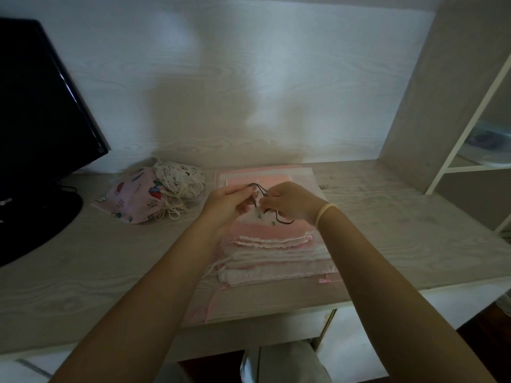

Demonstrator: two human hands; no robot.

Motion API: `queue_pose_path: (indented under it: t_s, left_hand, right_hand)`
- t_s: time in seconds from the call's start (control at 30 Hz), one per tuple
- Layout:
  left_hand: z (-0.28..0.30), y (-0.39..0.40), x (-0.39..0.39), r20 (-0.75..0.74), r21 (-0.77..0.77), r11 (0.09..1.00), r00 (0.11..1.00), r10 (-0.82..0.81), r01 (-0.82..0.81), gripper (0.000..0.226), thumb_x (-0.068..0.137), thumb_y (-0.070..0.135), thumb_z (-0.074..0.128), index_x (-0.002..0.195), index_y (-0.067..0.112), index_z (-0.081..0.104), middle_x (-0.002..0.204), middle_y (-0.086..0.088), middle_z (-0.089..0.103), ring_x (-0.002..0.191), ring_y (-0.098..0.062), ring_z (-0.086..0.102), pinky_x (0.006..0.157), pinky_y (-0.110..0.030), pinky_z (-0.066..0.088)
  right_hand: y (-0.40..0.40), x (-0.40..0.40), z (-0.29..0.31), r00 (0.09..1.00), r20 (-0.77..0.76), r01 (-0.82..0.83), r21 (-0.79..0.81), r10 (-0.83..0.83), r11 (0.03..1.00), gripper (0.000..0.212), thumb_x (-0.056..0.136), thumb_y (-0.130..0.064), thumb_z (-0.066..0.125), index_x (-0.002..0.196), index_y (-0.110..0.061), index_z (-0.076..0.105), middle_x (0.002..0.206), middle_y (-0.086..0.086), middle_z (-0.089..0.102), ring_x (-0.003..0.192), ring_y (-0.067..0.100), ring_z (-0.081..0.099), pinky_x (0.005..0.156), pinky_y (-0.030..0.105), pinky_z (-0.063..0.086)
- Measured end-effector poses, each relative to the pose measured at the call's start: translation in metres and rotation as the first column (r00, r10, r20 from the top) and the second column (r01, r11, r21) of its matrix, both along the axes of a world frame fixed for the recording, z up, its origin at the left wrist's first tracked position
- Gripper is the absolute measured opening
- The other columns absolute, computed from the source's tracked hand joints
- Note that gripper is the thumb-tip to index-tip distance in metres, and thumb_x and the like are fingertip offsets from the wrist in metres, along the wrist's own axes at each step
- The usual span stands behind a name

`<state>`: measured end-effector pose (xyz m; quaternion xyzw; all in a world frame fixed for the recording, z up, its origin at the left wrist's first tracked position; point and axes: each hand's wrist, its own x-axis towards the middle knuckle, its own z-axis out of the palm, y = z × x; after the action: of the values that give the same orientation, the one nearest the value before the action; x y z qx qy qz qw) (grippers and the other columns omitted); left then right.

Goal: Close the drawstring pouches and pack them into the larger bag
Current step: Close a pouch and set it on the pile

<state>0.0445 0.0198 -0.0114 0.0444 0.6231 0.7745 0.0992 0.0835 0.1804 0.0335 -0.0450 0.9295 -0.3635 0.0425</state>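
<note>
Dark cord (265,192) is pinched by both hands above a small white pouch (259,216). The left hand (227,200) has its fingers curled, and one strand of the cord is held between thumb and fingertips. The right hand (292,200) is also curled, and the other strand is held in its grip; a pale band (325,214) is worn on this wrist. The two grips are very close together, almost touching, and the cord is looped between them and below the right one.

The white pouch is found directly under the grips, on top of a stack of pink and white cloth bags (276,255). This stack is laid on the pale wood-grain surface (387,225), and flat pink sheets (265,176) are seen just behind the grips.

To the left of the grips, well apart, two closed pouches are placed together: a pink printed pouch (132,199) and a white printed pouch (179,178), both tied with cream strings. Farther left, a black monitor (36,111) is seen.
</note>
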Motion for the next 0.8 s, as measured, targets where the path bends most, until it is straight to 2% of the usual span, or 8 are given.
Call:
queue_pose_path:
  t_s: [0.1,0.2,0.27,0.4,0.47,0.57,0.73,0.8]
  left_hand:
    - [0.002,0.0,-0.001,0.048,0.118,0.989,0.995,-0.092,0.086,0.016,0.097,0.007,0.056,0.108,0.002,0.066,0.081,-0.004,0.072,0.078,-0.017,0.067,0.067,-0.024,0.054]
    - [0.001,0.001,0.0,0.087,0.166,0.981,0.989,-0.116,0.1,0.012,0.098,0.005,0.052,0.1,0.003,0.064,0.078,-0.008,0.068,0.074,-0.02,0.067,0.062,-0.027,0.056]
    - [-0.002,0.002,0.0,0.073,0.053,0.996,0.994,-0.077,0.073,0.012,0.098,0.005,0.053,0.098,0.003,0.065,0.074,-0.008,0.063,0.065,-0.018,0.062,0.057,-0.025,0.054]
    - [-0.009,0.005,0.003,-0.049,-0.277,0.961,0.999,-0.017,0.003,0.011,0.092,0.01,0.063,0.093,0.002,0.071,0.066,-0.006,0.061,0.055,-0.015,0.052,0.049,-0.023,0.044]
    - [-0.008,0.004,0.003,-0.077,-0.352,0.935,0.995,-0.067,0.036,0.014,0.091,0.012,0.066,0.093,0.0,0.073,0.065,-0.005,0.062,0.053,-0.014,0.05,0.048,-0.022,0.042]
    - [-0.004,0.004,0.001,-0.086,-0.468,0.872,0.974,-0.208,0.145,0.017,0.092,0.009,0.058,0.096,0.005,0.074,0.07,-0.005,0.064,0.055,-0.012,0.052,0.049,-0.021,0.041]
    - [-0.008,0.003,0.0,-0.106,-0.582,0.801,0.963,-0.246,0.14,0.018,0.091,0.023,0.066,0.093,0.008,0.076,0.067,0.003,0.063,0.053,-0.006,0.052,0.054,-0.021,0.041]
    - [-0.01,0.001,-0.002,-0.095,-0.555,0.821,0.97,-0.225,0.136,0.02,0.095,0.022,0.06,0.091,0.01,0.076,0.066,0.002,0.063,0.054,-0.008,0.051,0.055,-0.02,0.04]
  right_hand:
    - [0.003,-0.001,-0.005,0.999,0.053,0.013,-0.046,-0.011,0.999,0.027,0.095,-0.021,0.054,0.079,-0.004,0.069,0.077,0.005,0.063,0.054,0.015,0.041,0.05,0.022,0.034]
    - [0.002,0.0,-0.01,0.992,0.126,-0.012,-0.07,0.021,0.997,0.027,0.095,-0.021,0.054,0.082,-0.004,0.069,0.073,0.004,0.063,0.056,0.017,0.044,0.052,0.026,0.036]
    - [0.003,0.0,-0.009,0.991,0.124,-0.031,-0.11,0.044,0.993,0.028,0.095,-0.022,0.054,0.078,-0.004,0.067,0.065,0.003,0.061,0.052,0.016,0.044,0.052,0.026,0.036]
    - [0.006,-0.007,-0.003,0.999,0.046,-0.009,-0.368,0.028,0.93,0.026,0.093,-0.023,0.058,0.078,-0.003,0.065,0.069,0.009,0.057,0.059,0.017,0.044,0.058,0.029,0.037]
    - [0.005,-0.015,0.0,0.999,-0.025,0.023,-0.376,-0.035,0.926,0.03,0.089,-0.028,0.063,0.077,-0.001,0.067,0.072,0.007,0.06,0.067,0.017,0.049,0.067,0.03,0.04]
    - [-0.003,-0.025,0.003,0.995,-0.048,0.062,-0.358,-0.085,0.932,0.024,0.088,-0.035,0.064,0.08,-0.013,0.071,0.079,-0.005,0.066,0.08,0.013,0.057,0.078,0.028,0.043]
    - [-0.02,-0.036,0.005,0.997,-0.033,0.056,-0.388,-0.075,0.92,0.028,0.088,-0.032,0.063,0.108,-0.013,0.07,0.099,-0.001,0.067,0.091,0.014,0.058,0.084,0.033,0.044]
    - [-0.024,-0.037,0.004,0.998,-0.032,0.039,-0.412,-0.057,0.91,0.048,0.09,-0.036,0.062,0.135,-0.026,0.05,0.12,0.002,0.06,0.107,0.018,0.056,0.092,0.034,0.045]
